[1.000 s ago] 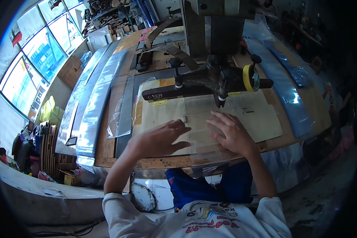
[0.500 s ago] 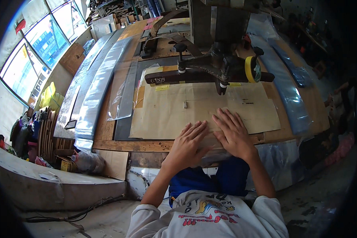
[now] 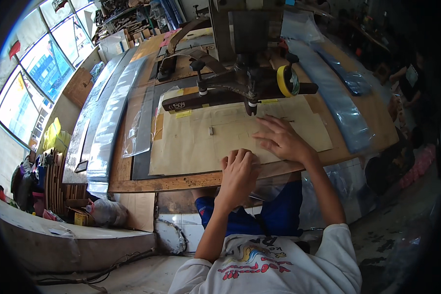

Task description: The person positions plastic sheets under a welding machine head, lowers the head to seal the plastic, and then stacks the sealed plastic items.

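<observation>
My left hand (image 3: pixel 239 171) is at the near edge of a beige board (image 3: pixel 181 154), its fingers curled down and closed. What lies under its fingertips is hidden. Just to its right, clear plastic film (image 3: pixel 272 188) hangs over the table's front edge. Over the board's right part my right hand (image 3: pixel 283 141) has its fingers stretched and apart, holding nothing. Above the board sits the press's dark bar (image 3: pixel 225 98), with a roll of yellow-edged tape (image 3: pixel 281 81) hung on its right knob. A small grey piece (image 3: pixel 211 131) rests on the board.
Stacks of clear plastic sleeves lie along the table's left (image 3: pixel 113 120) and right (image 3: pixel 328 93). The press column (image 3: pixel 252 34) rises behind the bar. A wooden strip (image 3: pixel 181 182) forms the front edge. Wood pieces and a plastic jug (image 3: pixel 108 211) stand at left.
My left hand has gone from lying flat to curled fingers. My right hand has lifted and turned inward, fingers apart. The view has shifted, so the table appears further left.
</observation>
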`<act>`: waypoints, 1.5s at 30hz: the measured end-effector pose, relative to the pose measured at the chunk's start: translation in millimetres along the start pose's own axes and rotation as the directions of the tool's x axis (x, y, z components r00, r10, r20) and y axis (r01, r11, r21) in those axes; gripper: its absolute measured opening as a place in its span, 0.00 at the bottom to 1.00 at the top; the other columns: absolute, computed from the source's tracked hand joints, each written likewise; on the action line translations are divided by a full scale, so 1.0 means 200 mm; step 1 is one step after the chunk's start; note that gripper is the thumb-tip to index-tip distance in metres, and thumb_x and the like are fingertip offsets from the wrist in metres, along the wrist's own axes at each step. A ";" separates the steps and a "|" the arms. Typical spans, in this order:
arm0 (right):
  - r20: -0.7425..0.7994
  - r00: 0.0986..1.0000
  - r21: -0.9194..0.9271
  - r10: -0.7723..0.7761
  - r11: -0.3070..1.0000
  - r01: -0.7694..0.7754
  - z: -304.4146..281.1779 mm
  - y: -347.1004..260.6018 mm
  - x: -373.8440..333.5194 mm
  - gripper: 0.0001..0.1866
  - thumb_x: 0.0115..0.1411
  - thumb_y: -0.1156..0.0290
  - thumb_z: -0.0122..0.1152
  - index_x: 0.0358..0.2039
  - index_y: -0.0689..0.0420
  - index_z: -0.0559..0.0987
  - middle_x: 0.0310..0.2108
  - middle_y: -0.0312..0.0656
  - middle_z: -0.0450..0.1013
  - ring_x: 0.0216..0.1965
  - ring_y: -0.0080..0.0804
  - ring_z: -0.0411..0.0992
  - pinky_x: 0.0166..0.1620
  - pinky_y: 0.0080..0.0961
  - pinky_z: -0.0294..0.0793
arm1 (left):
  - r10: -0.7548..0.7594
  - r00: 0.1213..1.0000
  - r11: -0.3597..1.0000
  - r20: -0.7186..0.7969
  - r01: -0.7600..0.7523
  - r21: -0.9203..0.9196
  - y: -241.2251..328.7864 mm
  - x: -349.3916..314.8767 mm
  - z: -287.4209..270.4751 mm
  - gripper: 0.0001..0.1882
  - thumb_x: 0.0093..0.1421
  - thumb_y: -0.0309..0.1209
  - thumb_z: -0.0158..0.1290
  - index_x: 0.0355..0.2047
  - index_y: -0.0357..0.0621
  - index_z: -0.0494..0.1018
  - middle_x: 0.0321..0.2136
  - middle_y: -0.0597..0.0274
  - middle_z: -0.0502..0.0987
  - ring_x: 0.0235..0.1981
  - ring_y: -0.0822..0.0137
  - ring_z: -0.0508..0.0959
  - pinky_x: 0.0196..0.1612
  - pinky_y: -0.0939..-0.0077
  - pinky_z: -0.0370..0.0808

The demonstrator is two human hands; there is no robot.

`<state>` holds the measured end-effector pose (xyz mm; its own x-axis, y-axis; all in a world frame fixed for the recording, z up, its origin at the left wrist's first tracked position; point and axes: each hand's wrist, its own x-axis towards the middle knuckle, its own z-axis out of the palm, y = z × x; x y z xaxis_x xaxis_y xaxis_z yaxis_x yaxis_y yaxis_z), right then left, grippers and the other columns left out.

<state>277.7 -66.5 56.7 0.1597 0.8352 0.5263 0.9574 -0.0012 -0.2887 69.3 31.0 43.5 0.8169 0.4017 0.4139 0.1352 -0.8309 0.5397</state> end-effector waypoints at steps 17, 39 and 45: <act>0.031 0.997 0.055 -0.068 0.996 0.066 0.02 0.02 0.01 0.10 0.61 0.62 0.67 0.33 0.54 0.78 0.38 0.35 0.75 0.52 0.40 0.66 0.65 0.48 0.58 | 0.119 0.992 0.986 -0.048 -0.124 -0.115 0.04 0.06 0.09 0.03 0.68 0.25 0.52 0.40 0.40 0.72 0.27 0.53 0.78 0.31 0.52 0.80 0.39 0.59 0.71; -0.151 0.865 0.918 0.478 0.392 -0.056 -0.26 -0.26 -0.78 0.39 0.64 0.46 0.68 0.63 0.62 0.66 0.60 0.47 0.70 0.64 0.37 0.66 0.67 0.40 0.63 | 0.324 0.874 0.727 -0.362 -0.475 -0.497 0.52 0.31 -0.02 0.09 0.66 0.14 0.53 0.44 0.36 0.72 0.32 0.53 0.85 0.30 0.60 0.87 0.32 0.73 0.80; -0.013 0.758 0.934 0.652 0.279 -0.225 0.07 -0.26 -1.01 0.26 0.63 0.69 0.72 0.58 0.62 0.73 0.53 0.46 0.77 0.55 0.33 0.74 0.62 0.32 0.70 | 0.584 0.579 0.437 -0.570 -0.815 -0.380 1.06 0.73 -0.13 0.13 0.62 0.14 0.57 0.46 0.36 0.73 0.30 0.53 0.82 0.28 0.58 0.85 0.27 0.71 0.77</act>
<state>193.0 -227.7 -45.6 0.7487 0.6251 0.2206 0.0067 0.3257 -0.9455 202.1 -77.1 237.5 0.2323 -0.0331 0.9721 -0.8200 -0.5441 0.1775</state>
